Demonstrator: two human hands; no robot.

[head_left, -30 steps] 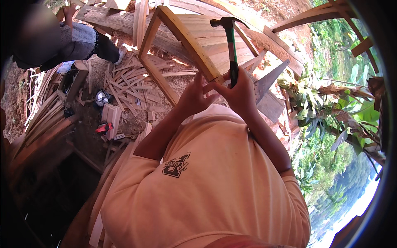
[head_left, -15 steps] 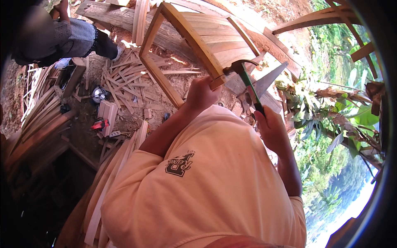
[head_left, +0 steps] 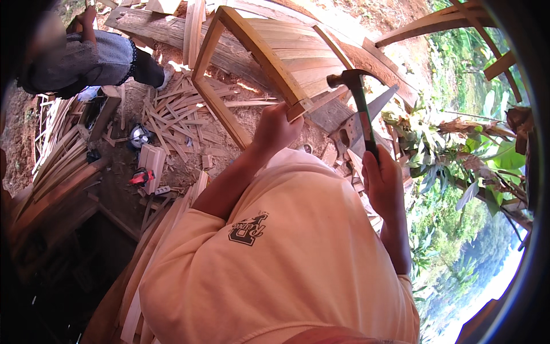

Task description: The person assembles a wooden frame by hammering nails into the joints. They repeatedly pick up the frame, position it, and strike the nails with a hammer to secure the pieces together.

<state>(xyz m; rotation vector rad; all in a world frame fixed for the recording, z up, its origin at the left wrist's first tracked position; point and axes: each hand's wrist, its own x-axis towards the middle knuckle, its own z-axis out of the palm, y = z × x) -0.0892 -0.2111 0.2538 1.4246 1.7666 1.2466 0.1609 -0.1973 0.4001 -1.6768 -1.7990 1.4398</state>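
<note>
A: In the head view, what is the left hand [head_left: 279, 129] doing?
B: At twelve o'clock, it is gripping the near end of the wooden frame [head_left: 262, 58].
A: And the right hand [head_left: 382, 179]?
B: At three o'clock, it is holding the hammer [head_left: 362, 106] by its handle. The hammer is occupying two o'clock; a handsaw [head_left: 379, 108] is showing behind it.

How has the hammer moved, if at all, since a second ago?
Yes: judged against the handsaw, the hammer has shifted right and lower in the view.
</note>
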